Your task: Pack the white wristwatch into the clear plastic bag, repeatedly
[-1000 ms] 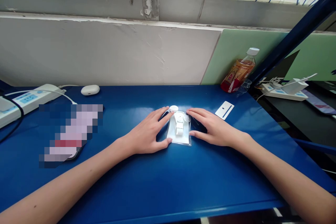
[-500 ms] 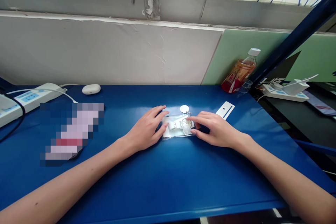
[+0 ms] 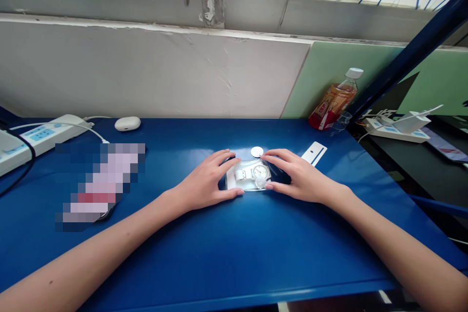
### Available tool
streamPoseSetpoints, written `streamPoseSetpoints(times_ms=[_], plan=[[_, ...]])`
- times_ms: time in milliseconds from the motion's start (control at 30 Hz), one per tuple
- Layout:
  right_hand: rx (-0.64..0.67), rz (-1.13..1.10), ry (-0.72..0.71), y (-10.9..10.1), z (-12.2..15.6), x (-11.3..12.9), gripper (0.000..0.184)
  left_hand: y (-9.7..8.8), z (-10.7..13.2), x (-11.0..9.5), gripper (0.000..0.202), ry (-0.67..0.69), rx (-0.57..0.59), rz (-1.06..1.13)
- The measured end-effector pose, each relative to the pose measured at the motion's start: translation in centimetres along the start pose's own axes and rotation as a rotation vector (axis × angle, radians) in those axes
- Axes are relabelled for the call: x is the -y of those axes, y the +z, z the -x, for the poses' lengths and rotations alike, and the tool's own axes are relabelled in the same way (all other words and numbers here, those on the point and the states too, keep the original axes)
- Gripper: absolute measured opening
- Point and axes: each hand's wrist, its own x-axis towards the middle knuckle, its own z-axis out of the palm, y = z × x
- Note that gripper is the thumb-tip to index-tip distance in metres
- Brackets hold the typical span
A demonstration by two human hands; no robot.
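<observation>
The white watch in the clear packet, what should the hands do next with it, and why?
Probably pinch the clear packet by an edge and lift it. The white watch lies flat inside it on the blue table, with the left hand and right hand only resting fingertips at its two ends.

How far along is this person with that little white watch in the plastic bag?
Early, it seems. The white wristwatch lies inside its clear plastic bag, flat on the blue table. The left hand and right hand rest at either end of the bag, fingers touching it. A small white disc and a white card lie loose beside it. The watch is not out of the bag.
</observation>
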Motion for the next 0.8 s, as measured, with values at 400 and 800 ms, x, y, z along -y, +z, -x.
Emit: streamPoseSetpoints(times_ms=[400,800], plan=[[0.038,-0.001,0.005,-0.05,-0.20,0.46,0.057,-0.06,-0.10,-0.09,0.076,-0.019,0.008,0.010],[0.067,0.015,0.053,0.05,-0.09,0.27,0.069,0.05,-0.04,0.00,0.076,-0.011,0.006,-0.012]])
